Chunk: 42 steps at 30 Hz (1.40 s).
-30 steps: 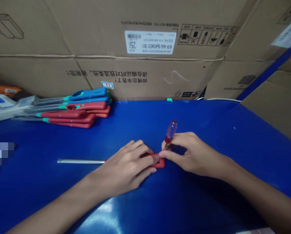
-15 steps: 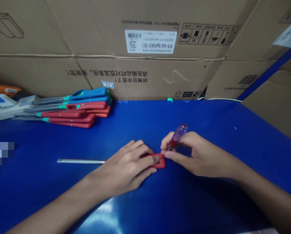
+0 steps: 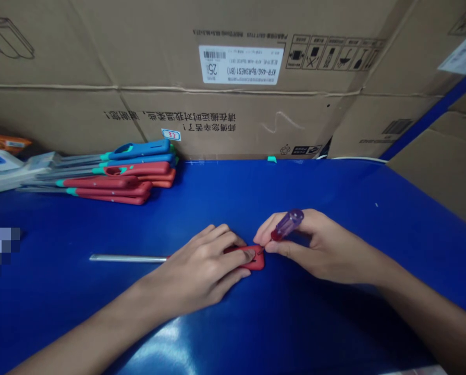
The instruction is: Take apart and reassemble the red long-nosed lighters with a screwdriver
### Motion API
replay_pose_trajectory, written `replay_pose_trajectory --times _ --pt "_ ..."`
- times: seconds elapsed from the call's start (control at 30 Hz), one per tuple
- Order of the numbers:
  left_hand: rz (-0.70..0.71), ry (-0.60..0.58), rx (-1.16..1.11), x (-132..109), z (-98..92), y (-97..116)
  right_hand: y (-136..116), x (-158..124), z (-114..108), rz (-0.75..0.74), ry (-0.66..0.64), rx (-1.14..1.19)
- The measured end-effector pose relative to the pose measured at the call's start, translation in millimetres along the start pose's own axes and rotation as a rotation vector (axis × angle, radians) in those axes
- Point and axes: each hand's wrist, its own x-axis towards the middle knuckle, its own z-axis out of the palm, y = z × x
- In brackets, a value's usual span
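A long lighter with a red handle (image 3: 255,259) and a thin metal tube (image 3: 127,258) lies flat on the blue table (image 3: 334,187). My left hand (image 3: 201,271) rests on the red handle with its fingers stretched over it, pressing it down. My right hand (image 3: 315,245) pinches a small screwdriver with a clear purple and red handle (image 3: 286,224). The screwdriver leans low to the right, its tip at the right end of the red handle.
A stack of similar lighters (image 3: 119,174) with red and blue handles lies at the back left. Packaged items (image 3: 6,166) sit at the far left. Large cardboard boxes (image 3: 233,78) wall the back and right. A small teal piece (image 3: 271,159) lies by the boxes.
The screwdriver has tipped from nearly upright to leaning low toward the right, with my right hand turning along with it. My left hand and the lighter have stayed put.
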Motion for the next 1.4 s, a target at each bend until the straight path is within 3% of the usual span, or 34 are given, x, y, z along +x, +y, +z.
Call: replay_pose_trajectory --times 0.13,0.47,0.73,1.17,1.4 --pt "0.005 -0.004 -0.011 -0.3 -0.2 -0.2 2.8 -0.6 6.1 -0.112 0.077 -0.128" --pt "-0.009 -0.018 0.037 -0.5 0.6 1.3 15.3 5.7 20.5 -0.203 0.267 -0.306" --pt "0.008 0.017 0.039 -0.2 0.9 0.8 14.3 9.1 29.5 -0.185 0.233 -0.255" --pt "0.009 0.008 0.039 -0.4 0.1 0.3 13.3 5.2 17.4 -0.109 0.280 -0.301" --pt "0.002 -0.008 0.007 0.5 0.7 -0.4 8.3 1.1 6.8 0.024 0.169 -0.172"
